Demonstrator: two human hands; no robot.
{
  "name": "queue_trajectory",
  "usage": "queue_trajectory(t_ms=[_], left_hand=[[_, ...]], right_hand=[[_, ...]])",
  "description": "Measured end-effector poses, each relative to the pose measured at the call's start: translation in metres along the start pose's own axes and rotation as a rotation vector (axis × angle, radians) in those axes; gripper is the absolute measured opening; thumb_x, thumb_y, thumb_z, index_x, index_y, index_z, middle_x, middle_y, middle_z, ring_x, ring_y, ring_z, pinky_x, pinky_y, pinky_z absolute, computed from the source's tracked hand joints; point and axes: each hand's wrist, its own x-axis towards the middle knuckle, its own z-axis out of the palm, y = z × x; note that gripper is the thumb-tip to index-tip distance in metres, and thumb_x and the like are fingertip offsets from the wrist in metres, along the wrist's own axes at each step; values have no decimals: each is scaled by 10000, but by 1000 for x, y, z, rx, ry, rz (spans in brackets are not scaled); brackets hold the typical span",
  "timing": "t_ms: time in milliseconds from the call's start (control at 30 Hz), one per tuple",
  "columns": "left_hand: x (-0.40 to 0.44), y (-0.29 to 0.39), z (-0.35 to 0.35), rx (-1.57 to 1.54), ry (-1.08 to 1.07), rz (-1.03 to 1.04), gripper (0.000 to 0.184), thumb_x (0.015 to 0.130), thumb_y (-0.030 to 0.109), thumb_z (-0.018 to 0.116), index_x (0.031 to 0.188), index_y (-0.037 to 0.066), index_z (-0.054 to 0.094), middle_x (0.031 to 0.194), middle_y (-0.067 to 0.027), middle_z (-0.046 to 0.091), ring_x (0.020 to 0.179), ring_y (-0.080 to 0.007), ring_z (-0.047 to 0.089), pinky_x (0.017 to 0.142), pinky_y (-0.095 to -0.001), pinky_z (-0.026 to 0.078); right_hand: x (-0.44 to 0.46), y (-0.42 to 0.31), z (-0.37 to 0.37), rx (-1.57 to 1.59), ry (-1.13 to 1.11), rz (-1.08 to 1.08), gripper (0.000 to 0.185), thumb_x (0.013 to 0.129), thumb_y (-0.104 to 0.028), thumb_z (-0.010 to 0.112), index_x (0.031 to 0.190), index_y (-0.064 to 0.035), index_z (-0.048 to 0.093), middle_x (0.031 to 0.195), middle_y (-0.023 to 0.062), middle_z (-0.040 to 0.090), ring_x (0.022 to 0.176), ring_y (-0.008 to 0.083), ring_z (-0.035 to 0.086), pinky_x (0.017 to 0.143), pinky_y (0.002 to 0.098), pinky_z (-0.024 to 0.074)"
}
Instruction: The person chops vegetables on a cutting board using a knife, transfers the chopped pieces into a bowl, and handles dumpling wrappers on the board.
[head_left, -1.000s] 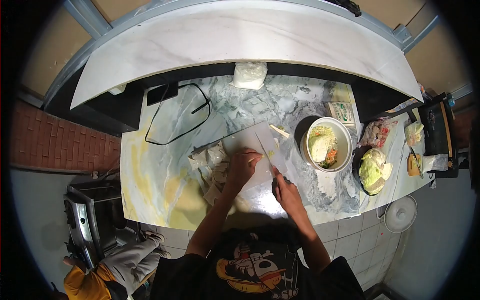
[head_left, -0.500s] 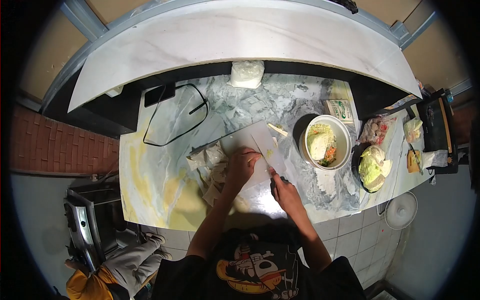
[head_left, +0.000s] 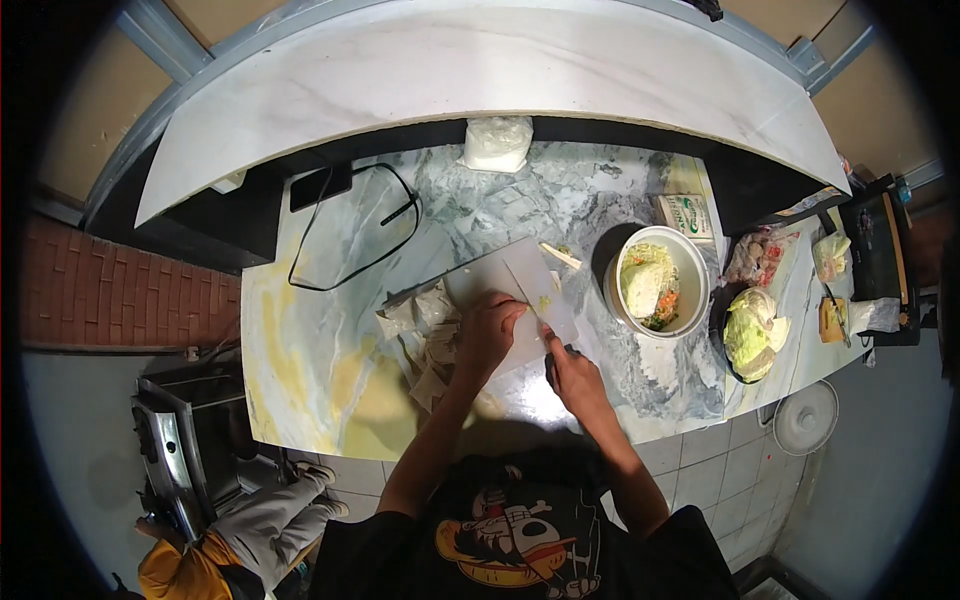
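Observation:
On the white cutting board (head_left: 487,272), my right hand (head_left: 574,382) is wrapped round the dark handle of a knife (head_left: 527,298), its blade lying across the board. My left hand (head_left: 490,332) is close beside the blade with its fingers pinched together; what they hold is hidden or too small to name. Small pale green chopped bits (head_left: 543,300) lie to the right of the blade. Several pale folded packets (head_left: 432,304) are heaped by my left wrist and overlap the board's left side.
Right of the board stands a white tub (head_left: 699,262) with cabbage and chopped vegetables. Beyond it are a cabbage (head_left: 752,338), a bagged item (head_left: 760,257) and a small box (head_left: 686,217). A white bag (head_left: 497,145) and a looped strap (head_left: 418,213) lie farther back. A person (head_left: 205,560) is at lower left.
The whole view has shifted slightly. Both hands stay at the board in nearly the same pose, the knife still in my right hand.

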Motion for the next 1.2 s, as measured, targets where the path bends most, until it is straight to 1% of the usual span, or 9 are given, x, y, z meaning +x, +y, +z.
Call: queue_trajectory(t_ms=[200, 267, 300, 367, 567, 800, 900, 1067, 1200], left_hand=[[-2, 0, 2, 15, 23, -20, 90, 818, 65, 663, 880, 45, 724, 869, -104, 684, 835, -302, 646, 753, -397, 518], [-2, -1, 2, 16, 9, -38, 94, 810, 55, 667, 883, 34, 722, 883, -105, 690, 831, -299, 649, 754, -397, 521], [-3, 0, 2, 17, 10, -40, 94, 810, 55, 667, 883, 34, 722, 883, -105, 690, 831, -299, 649, 754, -397, 521], [-4, 2, 2, -7, 31, -57, 100, 802, 34, 670, 888, 26, 721, 881, -109, 689, 832, -296, 650, 754, -391, 524], [-3, 3, 3, -54, 26, -88, 128, 796, 4, 670, 909, 29, 725, 897, -112, 680, 844, -297, 650, 753, -388, 527], [-6, -5, 8, -23, 19, -75, 142, 782, -4, 676, 911, 30, 726, 920, -115, 680, 845, -295, 650, 761, -387, 525], [-7, -6, 9, -7, 17, -108, 152, 769, -13, 682, 908, 31, 726, 912, -116, 681, 848, -295, 650, 764, -387, 525], [-3, 5, 3, -33, 16, -128, 157, 749, -30, 694, 892, 26, 722, 893, -122, 682, 841, -306, 645, 773, -395, 520], [-5, 3, 6, -13, 24, -121, 147, 752, -32, 693, 886, 23, 720, 898, -123, 681, 839, -306, 643, 773, -394, 518]], right_hand=[[-7, 3, -1, 26, -19, 47, 620, 890, -100, 544, 1472, -170, 341, 813, 248, 625, 729, 426, 628, 650, 520, 506], [-7, 6, 3, 95, 89, -47, 616, 878, -48, 547, 1456, -125, 348, 726, 246, 610, 655, 425, 608, 615, 505, 473], [-8, 5, 2, 96, 88, -48, 616, 878, -48, 547, 1456, -125, 348, 726, 246, 610, 655, 425, 608, 615, 505, 473], [-10, 2, -1, 81, 29, -22, 658, 873, -71, 561, 1484, -141, 325, 835, 242, 625, 726, 420, 625, 654, 510, 509], [-12, 2, 0, 47, 31, -55, 676, 862, -66, 572, 1488, -147, 328, 844, 226, 627, 729, 407, 624, 659, 493, 510], [-10, 0, -1, 31, 15, -43, 648, 866, -72, 569, 1474, -148, 359, 844, 209, 627, 726, 399, 620, 658, 494, 506], [-10, 3, 3, 31, 49, -82, 645, 863, -71, 573, 1469, -142, 364, 846, 203, 629, 721, 395, 621, 655, 493, 505], [-9, 2, 7, -55, 0, -25, 640, 872, -88, 567, 1470, -178, 358, 837, 203, 630, 725, 400, 637, 658, 492, 522], [-9, 1, 9, -64, 30, -31, 630, 884, -103, 557, 1472, -195, 351, 841, 208, 633, 729, 407, 642, 661, 493, 528]])
